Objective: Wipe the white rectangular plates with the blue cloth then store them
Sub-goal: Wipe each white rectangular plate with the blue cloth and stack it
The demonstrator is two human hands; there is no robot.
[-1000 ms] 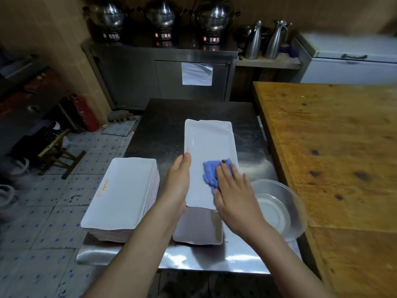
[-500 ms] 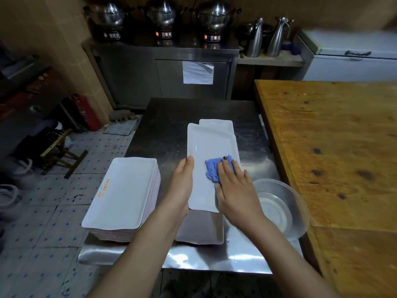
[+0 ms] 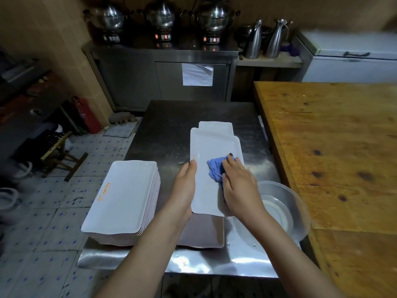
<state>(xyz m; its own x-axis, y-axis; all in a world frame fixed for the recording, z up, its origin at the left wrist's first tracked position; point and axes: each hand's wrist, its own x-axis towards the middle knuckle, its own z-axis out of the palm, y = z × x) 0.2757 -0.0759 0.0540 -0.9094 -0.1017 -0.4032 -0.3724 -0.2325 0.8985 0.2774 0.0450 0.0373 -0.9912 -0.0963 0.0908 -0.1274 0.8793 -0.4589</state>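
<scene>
1. the left hand (image 3: pixel 185 179) lies with straight fingers along the left rim of the top white plate (image 3: pixel 204 196). it braces the plate rather than clasping it; whether the thumb hooks underneath is hidden.
2. the right hand (image 3: pixel 238 183) presses the bunched blue cloth (image 3: pixel 214 171) onto the plate's right half under nearly flat fingers, without pinching it.
3. this plate rests on another white plate (image 3: pixel 214 126), which peeks out at the far end, and on an upturned plate (image 3: pixel 202 233) nearer the person, all on the steel table (image 3: pixel 193 112). a hard stroke could slide the smooth top plate over those beneath, since only an unclasped hand checks it.
4. the clear bowl (image 3: pixel 298 203) sits just beside the right wrist, seemingly with water in it. a wide backward sweep could knock it and spill it.
5. the plate stack (image 3: pixel 124 194) stands at the table's left, and its near corner appears to overhang the edge. a plate set down off-centre there may shift the stack toward the floor.
6. droplets on the steel suggest wetness, so a lifted plate may slip.
</scene>
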